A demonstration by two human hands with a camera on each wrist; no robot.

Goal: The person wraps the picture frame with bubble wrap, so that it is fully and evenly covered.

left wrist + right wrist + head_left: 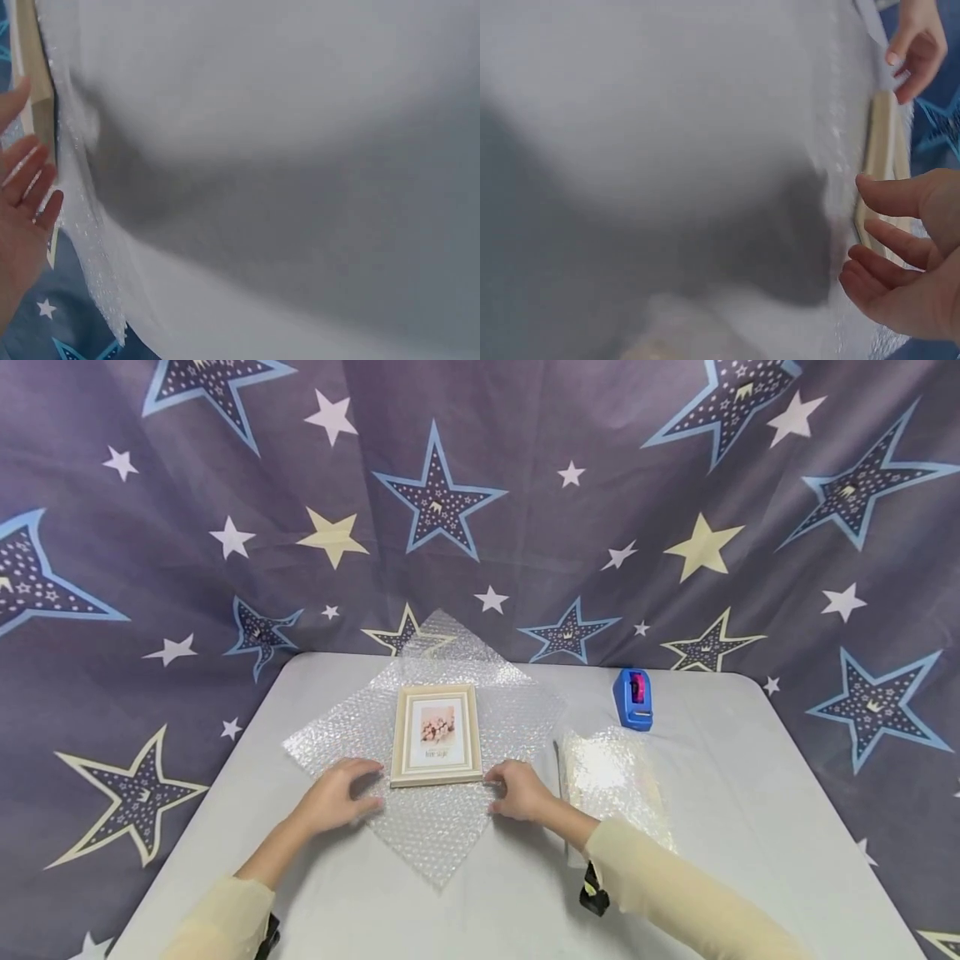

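Observation:
A cream-coloured picture frame [401, 735] with a flower print lies face up on a sheet of bubble wrap [442, 835], which is turned corner-down like a diamond. My left hand [335, 793] hovers beside the frame's lower left corner, fingers loosely bent and apart from it. At the lower right corner is my right hand [519, 789], fingertips right at the frame's edge. In the right wrist view, the thumb and fingers of the right hand [911, 262] are spread beside the frame [880, 142], not closed round it. Neither palm holds anything.
A blue tape dispenser [634, 700] with a pink roll stands at the back right of the white-covered table [750, 827]. Folded bubble wrap [611, 777] lies right of the frame, partly under my right forearm. A star-patterned curtain [525, 527] hangs behind the table.

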